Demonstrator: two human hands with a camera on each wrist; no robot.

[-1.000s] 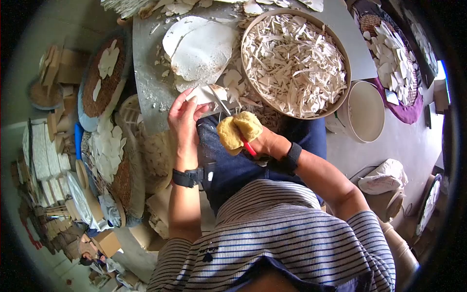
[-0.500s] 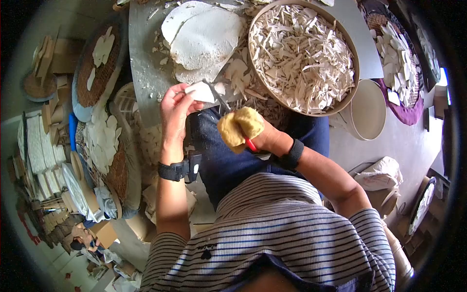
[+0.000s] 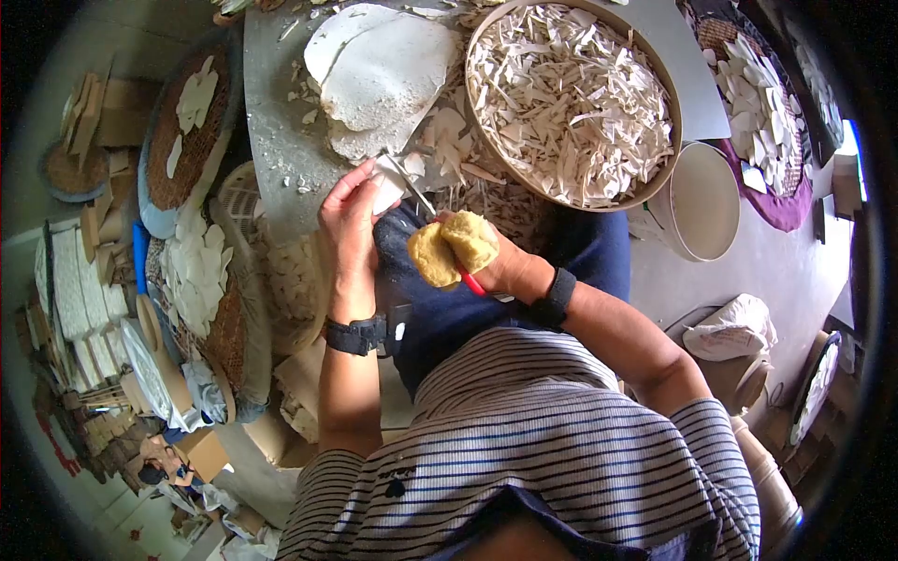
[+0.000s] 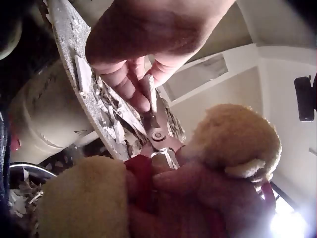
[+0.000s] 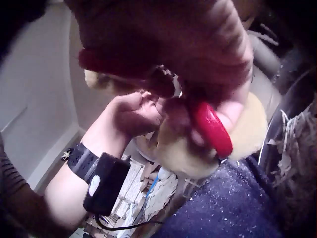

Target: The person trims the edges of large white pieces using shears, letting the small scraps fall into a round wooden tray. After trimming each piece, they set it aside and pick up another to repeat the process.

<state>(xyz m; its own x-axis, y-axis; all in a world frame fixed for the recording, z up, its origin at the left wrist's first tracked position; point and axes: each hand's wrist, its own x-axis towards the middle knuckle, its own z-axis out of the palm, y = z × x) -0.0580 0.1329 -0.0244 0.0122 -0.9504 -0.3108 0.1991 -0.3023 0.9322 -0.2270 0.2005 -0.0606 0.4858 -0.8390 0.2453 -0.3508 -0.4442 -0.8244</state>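
Observation:
My left hand pinches a small flat white piece between thumb and fingertips, above my lap at the table's front edge. In the left wrist view that piece stands edge-on, right at the blades. My right hand grips red-handled shears, their blades pointing up toward the piece. Thick yellow foam pads wrap the handles. From the right wrist, a red handle loop shows against the fingers, and the blades are mostly hidden.
Large white sheets lie stacked on the grey table among crumbs. A round tray full of white strips stands right of them, with a white bucket beside it. Baskets of white pieces stand at left.
My left hand moved away to the left with the white piece, then came back to the blades. The piece has turned and shows narrower now. My right hand keeps its grip on the shears.

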